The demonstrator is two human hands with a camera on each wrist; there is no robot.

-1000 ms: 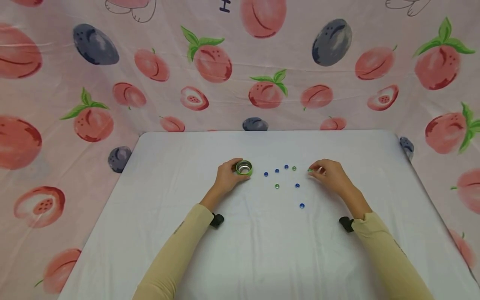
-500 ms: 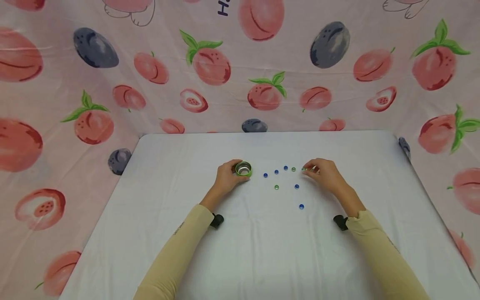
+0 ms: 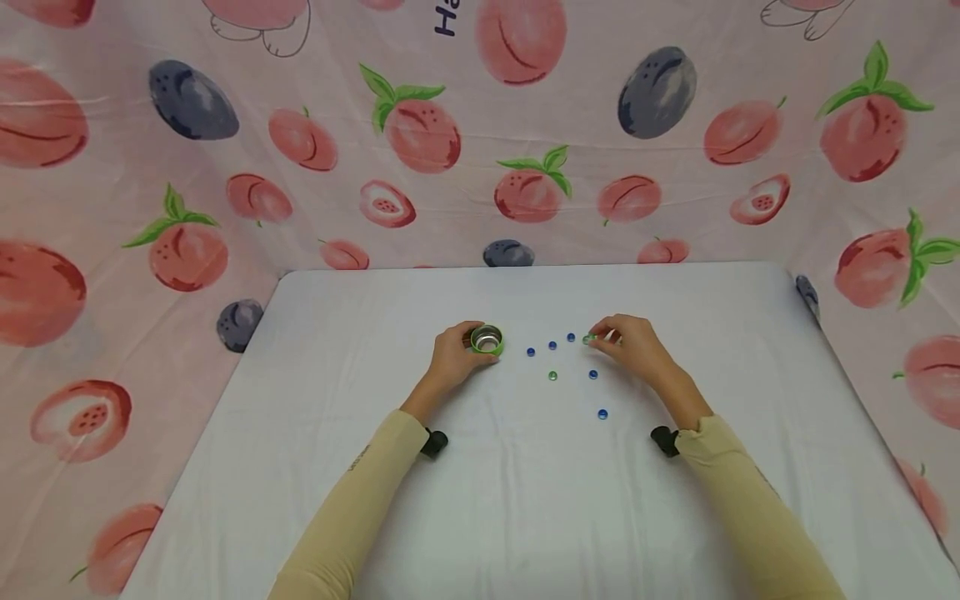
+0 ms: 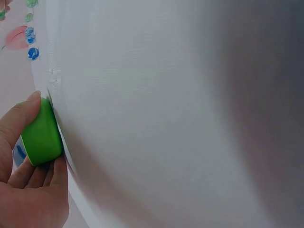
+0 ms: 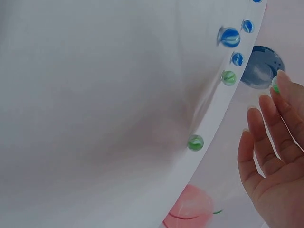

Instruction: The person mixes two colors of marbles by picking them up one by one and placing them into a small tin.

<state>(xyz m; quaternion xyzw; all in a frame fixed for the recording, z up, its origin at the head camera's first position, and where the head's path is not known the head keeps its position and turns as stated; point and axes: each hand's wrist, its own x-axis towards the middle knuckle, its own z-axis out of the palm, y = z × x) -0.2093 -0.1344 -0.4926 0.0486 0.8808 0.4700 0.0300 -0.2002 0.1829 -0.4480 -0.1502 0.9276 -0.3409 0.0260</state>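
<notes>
My left hand grips a small round green tin, its thumb on one side and its fingers on the other. The tin stands upright on the table, and its silvery inside shows from above. In the left wrist view the smooth green wall of the tin sits between thumb and fingers. My right hand pinches a green marble between thumb and forefinger, above the table. Its other fingers are loosely bent. Close by its fingertips in the head view is another green marble, partly hard to tell apart from the held one.
Several blue marbles, such as one blue marble nearest the tin, lie on the white table between the hands. A further green marble lies among them. Nearest me lies a blue marble. A fruit-patterned cloth hangs behind.
My right hand has moved left with the green marble, toward the marbles and the tin. The left hand keeps holding the tin in the same place.
</notes>
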